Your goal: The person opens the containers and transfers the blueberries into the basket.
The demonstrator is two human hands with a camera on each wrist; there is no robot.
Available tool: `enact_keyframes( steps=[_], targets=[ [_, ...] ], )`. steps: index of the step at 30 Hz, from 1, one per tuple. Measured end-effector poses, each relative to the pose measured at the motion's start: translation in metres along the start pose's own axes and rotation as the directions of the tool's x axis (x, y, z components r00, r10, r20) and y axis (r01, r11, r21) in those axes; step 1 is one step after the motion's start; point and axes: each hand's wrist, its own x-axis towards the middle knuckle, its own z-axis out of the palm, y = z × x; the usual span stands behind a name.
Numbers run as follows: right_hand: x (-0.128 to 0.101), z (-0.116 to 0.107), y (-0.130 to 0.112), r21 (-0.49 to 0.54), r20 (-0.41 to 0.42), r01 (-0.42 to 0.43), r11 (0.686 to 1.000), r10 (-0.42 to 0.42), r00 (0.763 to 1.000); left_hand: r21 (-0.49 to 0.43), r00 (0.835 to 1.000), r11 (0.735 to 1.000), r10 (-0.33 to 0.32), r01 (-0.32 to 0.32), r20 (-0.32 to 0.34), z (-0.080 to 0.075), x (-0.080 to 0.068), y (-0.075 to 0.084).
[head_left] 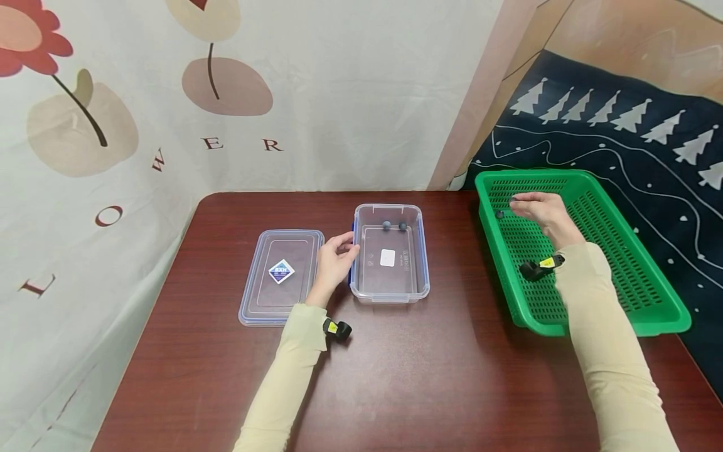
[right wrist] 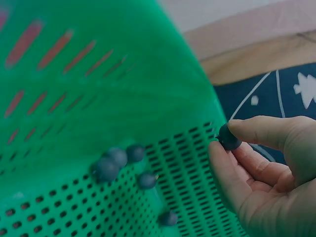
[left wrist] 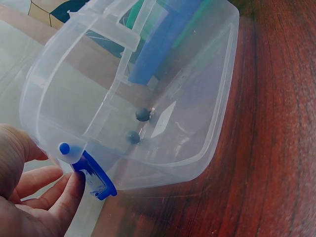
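Observation:
My right hand (head_left: 542, 213) is over the far left part of the green basket (head_left: 666, 323), pinching a blueberry (right wrist: 229, 138) between thumb and fingertip. Below it in the basket, several more blueberries (right wrist: 146, 180) lie near the side wall. My left hand (head_left: 334, 260) is at the left side of a clear plastic box (head_left: 390, 296), its fingertips touching a blue latch (left wrist: 94, 175) that hangs down. Inside the box, two blueberries (head_left: 386, 225) rest toward the far end. The box is uncovered.
Left of the box, a clear lid (head_left: 268, 242) with a blue edge and a diamond label lies flat on the brown table (head_left: 395, 376). Behind the table hangs a pale printed curtain (head_left: 350, 94). A dark cloth with white trees (head_left: 576, 107) lies beyond the basket.

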Motion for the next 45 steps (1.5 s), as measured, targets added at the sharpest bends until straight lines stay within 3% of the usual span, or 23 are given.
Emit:
enact_keyframes(
  steps=[17, 25, 31, 38, 45],
  targets=[
    [0.015, -0.001, 0.023, -0.027, 0.037, -0.123, 0.992, 0.124, 0.992, 0.008, 1.0, 1.0, -0.01, 0.01, 0.005, 0.0, 0.0, 0.001],
    [0.015, -0.002, 0.021, -0.02, 0.044, -0.101, 0.995, 0.101, 0.994, 0.011, 1.0, 1.0, -0.013, 0.013, 0.003, 0.0, 0.001, -0.002],
    [0.011, 0.003, 0.004, 0.051, 0.023, -0.072, 0.996, 0.071, 0.997, 0.005, 1.0, 1.0, -0.005, 0.005, 0.006, 0.001, 0.002, -0.003],
    [0.0, 0.015, -0.029, 0.226, 0.021, 0.028, 0.974, -0.034, 0.999, 0.019, 1.0, 1.0, 0.001, -0.001, 0.016, 0.0, 0.001, -0.001],
    [-0.007, 0.04, -0.057, 0.139, 0.041, 0.104, 0.985, -0.111, 0.993, 0.009, 1.0, 1.0, 0.015, -0.015, 0.008, -0.001, 0.0, -0.001]
  ],
)
